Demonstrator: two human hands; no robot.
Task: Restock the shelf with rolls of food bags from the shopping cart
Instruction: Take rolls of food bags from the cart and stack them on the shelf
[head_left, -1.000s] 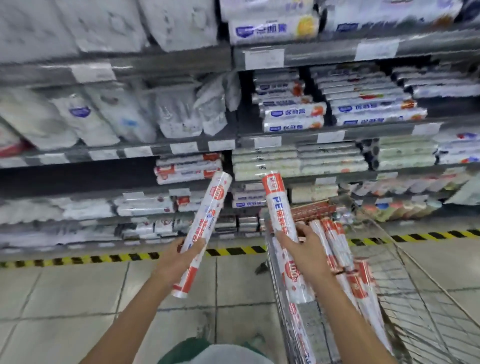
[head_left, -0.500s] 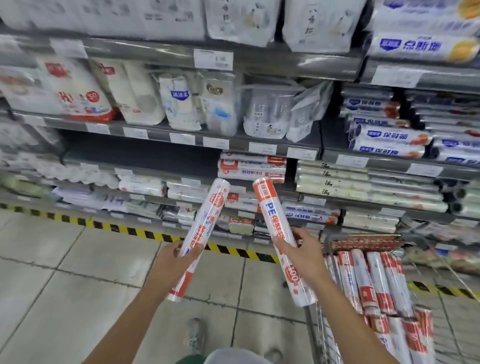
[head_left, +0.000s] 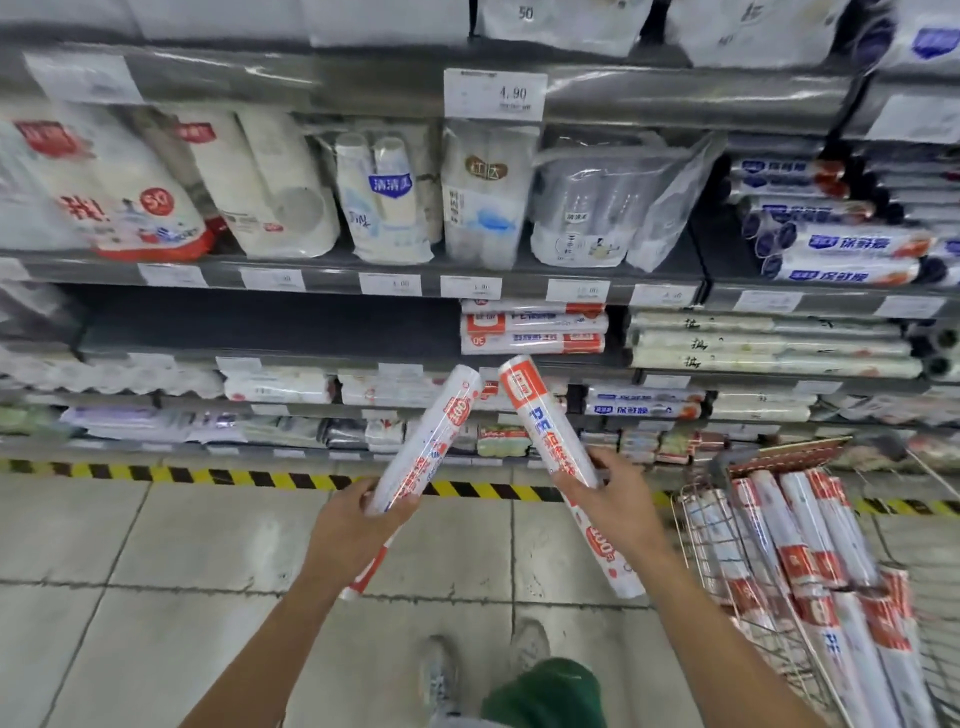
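Supermarket shelving is filling the background, and in front of it the person is holding up two white, film-wrapped cylindrical rolls of food bags with orange-red bands. The left hand (head_left: 358, 525) is gripping the left-hand roll (head_left: 431, 436) below its middle, with the fingers curling round it and lying close together. The right hand (head_left: 618, 514) is wrapping the right-hand roll (head_left: 550, 436) near its middle in the same way. Both rolls are tilting upward with their top ends leaning toward each other and nearly meeting. They are probably being carried as a pair toward the short stack of matching rolls (head_left: 535, 327), which is lying crosswise on the dark grey metal shelf (head_left: 260, 322) just above. The dark run of shelf to the left of that stack looks like the spot being refilled.

To the right, the wire shopping cart (head_left: 696, 525) is standing close beside the person and holding many more of the same rolls, the cart rolls (head_left: 800, 545), lying lengthwise. Judging by that load, the restocking is far from finished. Below the shelving, a strip of yellow-and-black hazard tape (head_left: 208, 475) is running along the pale tiled floor (head_left: 156, 623).
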